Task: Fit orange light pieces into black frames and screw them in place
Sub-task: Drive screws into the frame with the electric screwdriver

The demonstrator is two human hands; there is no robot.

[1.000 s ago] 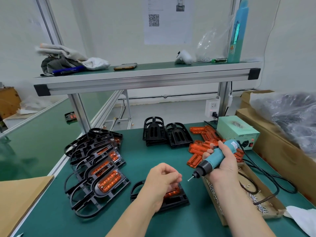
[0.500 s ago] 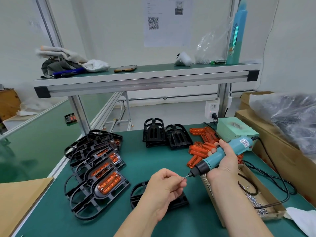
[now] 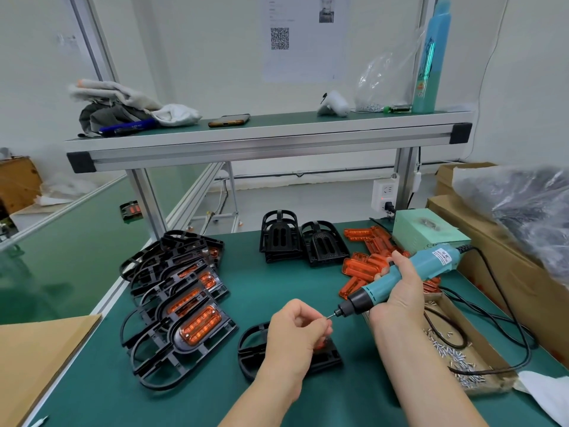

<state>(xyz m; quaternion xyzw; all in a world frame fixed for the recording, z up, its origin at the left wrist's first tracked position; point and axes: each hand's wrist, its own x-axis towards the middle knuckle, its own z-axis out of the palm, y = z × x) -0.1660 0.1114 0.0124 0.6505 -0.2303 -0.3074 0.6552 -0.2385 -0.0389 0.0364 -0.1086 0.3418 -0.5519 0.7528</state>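
My right hand (image 3: pixel 397 291) grips a teal electric screwdriver (image 3: pixel 400 280), its tip pointing down-left. My left hand (image 3: pixel 297 337) pinches a small screw right at that tip, above a black frame (image 3: pixel 252 349) lying on the green mat. A bit of orange light piece shows under my left fingers; most of it is hidden. Loose orange light pieces (image 3: pixel 363 266) lie behind the screwdriver. Two empty black frames (image 3: pixel 301 241) stand at the back middle. A row of assembled frames with orange lights (image 3: pixel 181 303) lies overlapped on the left.
A cardboard tray of screws (image 3: pixel 455 355) sits at the right, crossed by the screwdriver's black cable (image 3: pixel 505 303). A pale green power box (image 3: pixel 428 232) and large cardboard boxes (image 3: pixel 508 272) stand behind it. Brown cardboard (image 3: pixel 40 359) lies at the left edge. A shelf (image 3: pixel 261 143) spans overhead.
My left hand rose from the frame and brought a screw to the screwdriver tip. My right hand tilted the screwdriver and shifted it slightly left toward it.
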